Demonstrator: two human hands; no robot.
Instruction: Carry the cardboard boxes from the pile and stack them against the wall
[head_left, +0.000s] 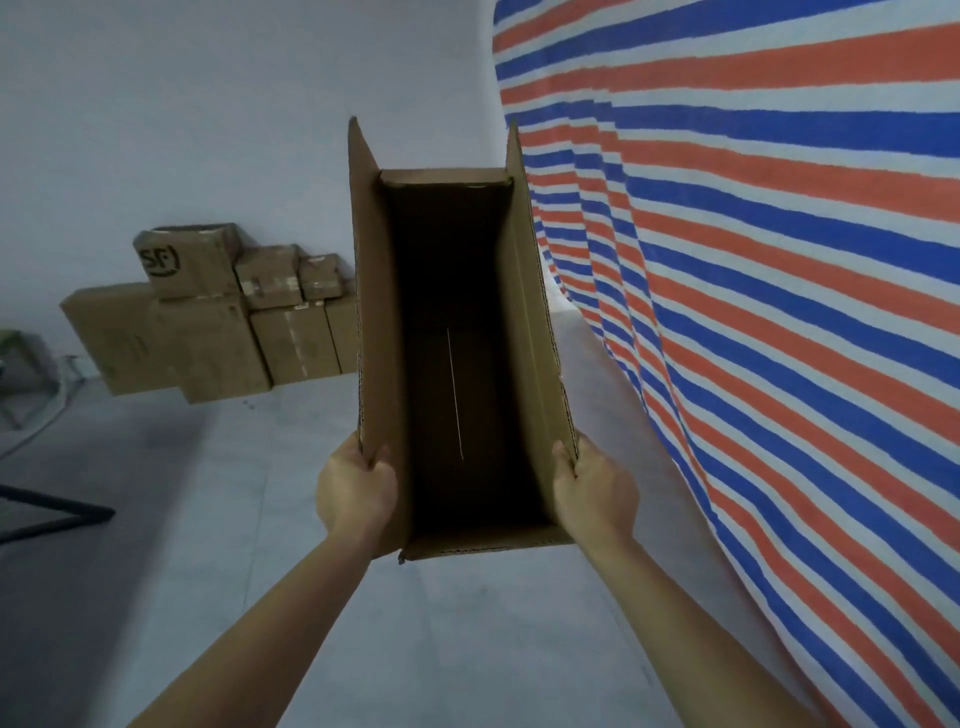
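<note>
Both hands (357, 488) gripping open cardboard box (540, 332) flaps.

likely "sf" on stacked box (184, 265)

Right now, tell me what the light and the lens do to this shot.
Head view: dim, flat, bluish light with no glare; the inside of the box is nearly black; the wide lens bows the tarp and its stripes into curves; the stack by the wall looks soft; the left hand and right hand gripping the box are fairly sharp.
</note>
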